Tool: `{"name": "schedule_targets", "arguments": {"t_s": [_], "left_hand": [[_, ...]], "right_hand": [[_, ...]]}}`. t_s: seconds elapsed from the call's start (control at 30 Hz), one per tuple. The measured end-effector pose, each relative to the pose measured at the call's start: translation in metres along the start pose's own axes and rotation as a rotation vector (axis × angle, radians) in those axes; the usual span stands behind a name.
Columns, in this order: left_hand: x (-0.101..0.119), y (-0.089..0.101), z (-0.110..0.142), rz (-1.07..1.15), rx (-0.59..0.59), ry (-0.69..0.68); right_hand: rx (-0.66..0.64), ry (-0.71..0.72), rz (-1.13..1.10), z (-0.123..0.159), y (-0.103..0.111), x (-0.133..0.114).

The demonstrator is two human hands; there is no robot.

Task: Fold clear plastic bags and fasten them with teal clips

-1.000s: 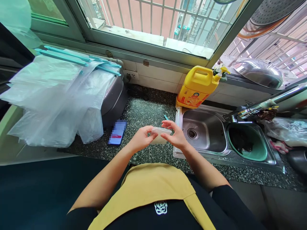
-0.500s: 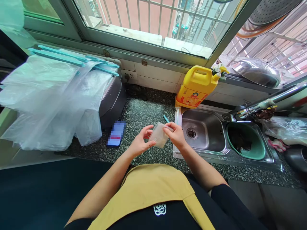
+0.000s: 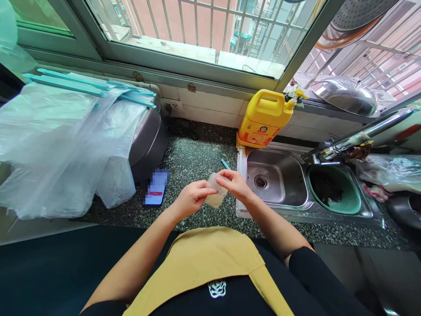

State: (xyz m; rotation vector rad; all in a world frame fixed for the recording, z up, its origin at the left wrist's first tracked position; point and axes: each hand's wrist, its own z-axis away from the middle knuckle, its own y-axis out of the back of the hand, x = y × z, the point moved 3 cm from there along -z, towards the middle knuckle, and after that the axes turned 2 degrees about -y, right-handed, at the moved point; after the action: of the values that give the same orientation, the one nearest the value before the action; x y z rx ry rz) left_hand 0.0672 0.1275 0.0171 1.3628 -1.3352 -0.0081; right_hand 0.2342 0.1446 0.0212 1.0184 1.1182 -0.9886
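Note:
Over the speckled counter, both hands are at a small translucent plastic bag [image 3: 215, 199] with something pale yellowish inside. My right hand [image 3: 235, 184] pinches its top right part between thumb and fingers. On the other side, my left hand [image 3: 194, 196] is closed, its thumb and index finger pressed together at the bag's upper left edge. A short light-blue stick [image 3: 225, 164], perhaps a bag clip, lies on the counter just beyond my right hand.
Left of my hands lie a phone [image 3: 157, 188] and a dark appliance [image 3: 149, 147] draped with plastic bags [image 3: 66, 145] and light-blue clips. To the right are a yellow jug [image 3: 263, 116], a steel sink [image 3: 279, 175] and a green basin [image 3: 351, 202] under the faucet [image 3: 345, 142].
My left hand has gone from spread fingers beside the bag to a pinch at its edge. The right hand keeps its hold. The whole view has shifted slightly.

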Motion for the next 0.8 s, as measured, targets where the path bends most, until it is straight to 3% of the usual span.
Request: {"name": "schedule_targets", "arguments": {"t_s": [0.17, 0.37, 0.6, 0.8], "left_hand": [[0.005, 0.005, -0.001, -0.184, 0.025, -0.109], [0.008, 0.006, 0.000, -0.262, -0.057, -0.072], [0.014, 0.013, -0.007, 0.181, -0.135, 0.017], [0.007, 0.012, -0.008, 0.257, 0.047, 0.157]], "right_hand": [[-0.029, 0.027, -0.008, -0.004, -0.003, -0.001], [-0.009, 0.115, 0.077, -0.005, -0.005, -0.010], [-0.096, 0.108, 0.047, -0.003, -0.005, -0.015], [0.014, 0.041, -0.124, 0.004, -0.001, 0.002]]}}
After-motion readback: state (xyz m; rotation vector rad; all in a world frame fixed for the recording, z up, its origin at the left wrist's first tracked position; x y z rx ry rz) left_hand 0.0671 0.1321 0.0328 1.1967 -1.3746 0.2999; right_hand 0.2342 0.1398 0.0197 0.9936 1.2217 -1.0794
